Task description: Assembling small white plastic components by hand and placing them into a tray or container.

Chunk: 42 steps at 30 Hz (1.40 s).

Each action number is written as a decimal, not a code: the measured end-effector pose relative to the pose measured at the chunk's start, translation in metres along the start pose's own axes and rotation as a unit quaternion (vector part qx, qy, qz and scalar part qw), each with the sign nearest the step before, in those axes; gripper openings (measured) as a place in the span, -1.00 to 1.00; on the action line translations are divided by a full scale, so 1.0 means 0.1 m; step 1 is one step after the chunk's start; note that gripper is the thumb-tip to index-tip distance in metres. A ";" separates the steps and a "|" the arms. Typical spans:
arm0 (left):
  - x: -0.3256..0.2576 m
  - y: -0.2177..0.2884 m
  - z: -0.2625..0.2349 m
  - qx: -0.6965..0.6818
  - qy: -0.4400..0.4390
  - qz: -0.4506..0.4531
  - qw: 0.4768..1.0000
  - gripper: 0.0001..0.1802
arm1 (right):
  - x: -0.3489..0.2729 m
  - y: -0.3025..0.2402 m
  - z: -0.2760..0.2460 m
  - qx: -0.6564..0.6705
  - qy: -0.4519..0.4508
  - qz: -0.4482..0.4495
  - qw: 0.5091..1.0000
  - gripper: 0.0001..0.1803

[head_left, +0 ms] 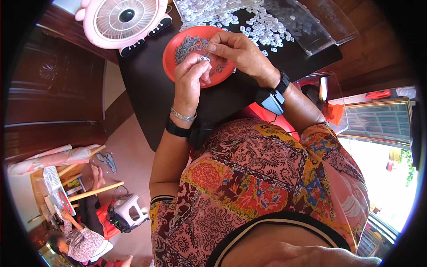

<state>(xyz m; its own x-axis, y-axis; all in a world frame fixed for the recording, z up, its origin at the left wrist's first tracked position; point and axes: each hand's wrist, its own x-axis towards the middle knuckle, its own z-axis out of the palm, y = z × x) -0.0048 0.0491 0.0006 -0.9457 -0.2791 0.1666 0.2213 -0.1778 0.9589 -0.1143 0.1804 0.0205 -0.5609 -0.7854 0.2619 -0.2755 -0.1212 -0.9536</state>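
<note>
A red plate (169, 66) lies on the dark table, with a heap of small grey pieces (187, 48) on it. Over the plate, my left hand (192, 73) pinches a small white plastic piece (204, 58) between thumb and forefinger. Just right of it, my right hand (233, 49) is closed in a pinch above the plate's right side. What its fingertips hold is too small to make out. The two hands' fingertips are close together.
Many small clear-white plastic pieces (262, 26) lie spread behind the plate, beside a clear bin (307, 31). A pink fan (126, 18) stands at the far left of the dark table (142, 98). Another person (84, 240) sits at lower left near a white stool (129, 211).
</note>
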 end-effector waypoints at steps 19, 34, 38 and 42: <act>-0.02 0.01 -0.01 0.016 0.019 0.006 1.000 -0.82 | -0.05 -0.01 -0.03 -0.032 -0.005 -0.029 0.999 -0.82; -0.01 -0.02 0.00 0.032 -0.008 0.014 0.999 -0.83 | -0.06 -0.13 -0.04 -0.107 -0.049 -0.042 0.992 -0.84; -0.01 -0.04 0.00 0.042 -0.001 0.013 0.999 -0.83 | -0.06 -0.11 -0.06 -0.128 -0.046 -0.048 0.989 -0.85; -0.01 -0.03 0.01 0.052 0.002 0.007 0.999 -0.81 | -0.06 -0.10 -0.05 -0.147 -0.051 -0.053 0.986 -0.86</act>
<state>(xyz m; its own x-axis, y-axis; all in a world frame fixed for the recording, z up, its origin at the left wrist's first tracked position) -0.0050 0.0510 -0.0018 -0.9417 -0.2841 0.1801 0.2090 -0.0746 0.9751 -0.1125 0.1896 0.0296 -0.4398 -0.8361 0.3279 -0.5522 -0.0362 -0.8329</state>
